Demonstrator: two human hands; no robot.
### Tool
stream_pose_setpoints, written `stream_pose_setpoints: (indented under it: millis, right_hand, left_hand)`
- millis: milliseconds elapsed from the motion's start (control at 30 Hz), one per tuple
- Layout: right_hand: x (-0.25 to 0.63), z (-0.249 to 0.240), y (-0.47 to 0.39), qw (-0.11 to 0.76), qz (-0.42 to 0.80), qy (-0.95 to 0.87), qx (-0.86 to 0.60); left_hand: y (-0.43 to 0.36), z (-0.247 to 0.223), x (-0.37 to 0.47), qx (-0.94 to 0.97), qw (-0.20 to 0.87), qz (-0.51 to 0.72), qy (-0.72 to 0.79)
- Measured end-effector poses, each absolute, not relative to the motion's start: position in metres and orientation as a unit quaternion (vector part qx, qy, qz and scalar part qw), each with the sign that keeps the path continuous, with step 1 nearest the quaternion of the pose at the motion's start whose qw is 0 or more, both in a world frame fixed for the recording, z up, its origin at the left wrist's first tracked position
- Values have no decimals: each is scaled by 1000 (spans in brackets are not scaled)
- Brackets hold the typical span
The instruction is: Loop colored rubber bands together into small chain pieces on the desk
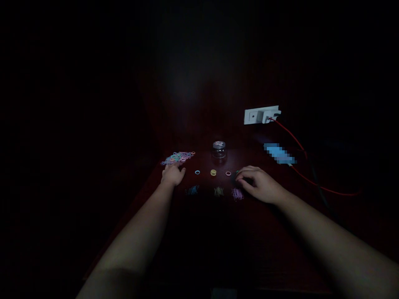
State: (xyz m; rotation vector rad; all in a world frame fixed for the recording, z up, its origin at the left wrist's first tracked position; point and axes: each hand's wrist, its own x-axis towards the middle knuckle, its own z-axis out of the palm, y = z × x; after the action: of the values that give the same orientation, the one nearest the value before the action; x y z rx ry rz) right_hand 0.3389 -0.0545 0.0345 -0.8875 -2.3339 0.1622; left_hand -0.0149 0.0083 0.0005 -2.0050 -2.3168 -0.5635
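Note:
My left hand [173, 173] rests at the near edge of a pile of thin, mixed-colour rubber bands [180, 157], thumb held apart and fingertips partly hidden against the pile. My right hand [258, 182] is on the right side, its fingers curled together in a pinch close to the tabletop. A bit of a green band [237, 171] shows by those fingertips; what the pinch holds is hidden. Between my hands lie a blue hair tie [197, 172], yellow hair ties [213, 172] and a pink hair tie [228, 173]. Nearer me are blue bands [193, 190], yellowish bands [218, 191] and purple bands [237, 194].
A clear lidded jar [219, 150] stands behind the hair ties on the dark red table [199, 232]. At the back right, a wall socket [261, 115] holds a charger with a red cable [293, 137], which runs by a blurred-out device [279, 153]. The surroundings are very dark.

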Motion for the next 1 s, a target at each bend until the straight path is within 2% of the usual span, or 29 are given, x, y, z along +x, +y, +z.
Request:
stream_pose_setpoints:
  millis: [367,667,867,1000]
  right_hand:
    - [345,34,-48,378,45,-849,-367]
    - [346,30,-43,397,44,-839,-370]
    - [342,29,-44,410,56,-835,-362]
    - [338,31,-49,422,70,-832,-353]
  left_hand:
    - [8,-4,-23,-648,10,-242,-722]
    - [-20,7,-12,-640,11,-397,-657]
    - [-47,31,36,-658,8,-478,-582]
    - [-61,43,93,-689,-51,-511,-512]
